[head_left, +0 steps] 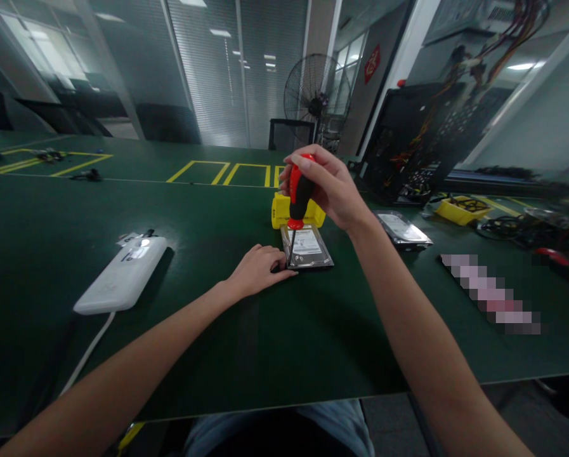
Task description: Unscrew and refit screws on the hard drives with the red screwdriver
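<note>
A silver hard drive (307, 247) with a white label lies flat on the green table in front of me. My left hand (258, 270) grips its near left corner, fingers bent at the left side and thumb stretched along the front edge. In my right hand (329, 181) is a red and black screwdriver (301, 195), held upright by the handle above the drive. Its thin shaft points down to the near left corner, close to my left fingers; whether the tip sits in a screw is too small to tell. A yellow plastic bin (280, 211) stands right behind the drive.
A second hard drive (401, 228) lies to the right, near an open black computer case (403, 139). Further right are a yellow tray (460, 211) with cables and a blurred-out flat object (491, 295). A white power bank (127, 273) with a cable lies left.
</note>
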Tool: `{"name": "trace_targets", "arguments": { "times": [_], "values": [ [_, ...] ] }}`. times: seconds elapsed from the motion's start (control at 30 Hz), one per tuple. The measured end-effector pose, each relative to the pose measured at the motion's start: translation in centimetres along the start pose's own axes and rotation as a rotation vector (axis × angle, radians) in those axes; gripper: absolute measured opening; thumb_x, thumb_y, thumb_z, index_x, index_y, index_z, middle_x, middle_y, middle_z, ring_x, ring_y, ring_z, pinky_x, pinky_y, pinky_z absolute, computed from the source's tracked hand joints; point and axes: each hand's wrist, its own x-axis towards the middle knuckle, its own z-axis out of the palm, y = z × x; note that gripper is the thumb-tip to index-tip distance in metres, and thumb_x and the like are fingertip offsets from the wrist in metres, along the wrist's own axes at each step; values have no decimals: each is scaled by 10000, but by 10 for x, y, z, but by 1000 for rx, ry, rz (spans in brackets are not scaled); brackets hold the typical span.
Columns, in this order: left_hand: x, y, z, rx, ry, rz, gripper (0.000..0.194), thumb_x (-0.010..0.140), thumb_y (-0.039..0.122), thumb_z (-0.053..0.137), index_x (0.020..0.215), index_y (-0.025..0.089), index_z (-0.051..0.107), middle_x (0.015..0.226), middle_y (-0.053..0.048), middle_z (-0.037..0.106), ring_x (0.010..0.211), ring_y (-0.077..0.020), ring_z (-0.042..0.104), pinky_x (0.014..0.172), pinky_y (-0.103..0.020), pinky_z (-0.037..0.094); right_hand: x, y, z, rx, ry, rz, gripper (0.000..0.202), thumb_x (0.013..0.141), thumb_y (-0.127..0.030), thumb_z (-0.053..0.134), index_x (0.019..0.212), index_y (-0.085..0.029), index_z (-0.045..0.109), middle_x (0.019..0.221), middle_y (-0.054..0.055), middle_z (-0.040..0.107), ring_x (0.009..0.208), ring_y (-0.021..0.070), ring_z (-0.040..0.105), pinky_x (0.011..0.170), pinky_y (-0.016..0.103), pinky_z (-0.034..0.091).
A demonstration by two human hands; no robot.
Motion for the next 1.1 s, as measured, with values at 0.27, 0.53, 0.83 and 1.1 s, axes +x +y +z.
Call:
{"name": "trace_targets", "arguments": {
  "times": [0.27, 0.53, 0.83, 1.1],
  "values": [
    [0, 1, -2, -2, -18, -20, 392, 828, 544, 443, 721, 176, 526, 756, -10, 577, 725, -177, 521, 689, -321, 331, 1, -1, 11, -39, 33, 34, 333, 753, -462, 613, 850, -195, 439, 711, -28, 539, 654, 82, 561, 652, 223, 504],
    [1, 1, -1, 10, -20, -4, 394, 830, 549, 438, 728, 177, 520, 756, -9, 576, 726, -176, 521, 683, -311, 334, 2, 7, 14, -82, 47, -21, 269, 849, -485, 472, 919, -229, 430, 694, -35, 473, 576, 79, 481, 577, 218, 449],
    [1, -1, 0, 2, -13, 2, 390, 831, 541, 443, 717, 176, 517, 742, -9, 568, 712, -171, 516, 681, -310, 344, 2, 6, 13, 55, -67, -9, 290, 888, -465, 398, 965, -198, 483, 748, -14, 479, 623, 83, 508, 597, 222, 454],
    [0, 0, 0, -1, -12, -8, 390, 827, 542, 446, 713, 176, 519, 743, -11, 576, 724, -175, 526, 695, -317, 351, -1, 2, 13, 11, -5, 24, 240, 827, -424, 536, 873, -204, 452, 787, -11, 506, 658, 85, 539, 654, 243, 507]
  ]
}}
